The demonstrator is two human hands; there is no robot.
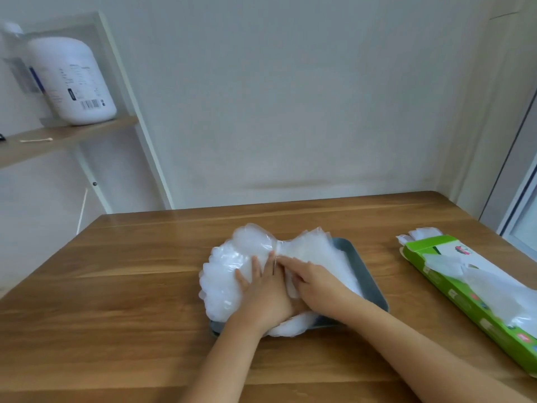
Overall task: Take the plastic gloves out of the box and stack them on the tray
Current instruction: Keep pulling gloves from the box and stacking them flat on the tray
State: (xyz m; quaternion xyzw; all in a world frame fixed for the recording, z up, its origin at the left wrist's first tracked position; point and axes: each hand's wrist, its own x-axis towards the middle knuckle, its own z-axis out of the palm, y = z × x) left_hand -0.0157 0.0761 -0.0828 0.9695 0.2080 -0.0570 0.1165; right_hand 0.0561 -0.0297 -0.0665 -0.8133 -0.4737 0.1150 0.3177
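A stack of clear plastic gloves lies on a grey tray in the middle of the wooden table, spilling over the tray's left edge. My left hand presses flat on the stack with straight fingers. Beside it, my right hand also presses down on the gloves, its fingers pointing left and touching my left hand. The green glove box lies open at the right of the table, with more plastic gloves sticking out of its top.
The wooden table stands against a white wall. At the upper left a shelf holds a large white bottle and a cotton swab. A window frame is at the right.
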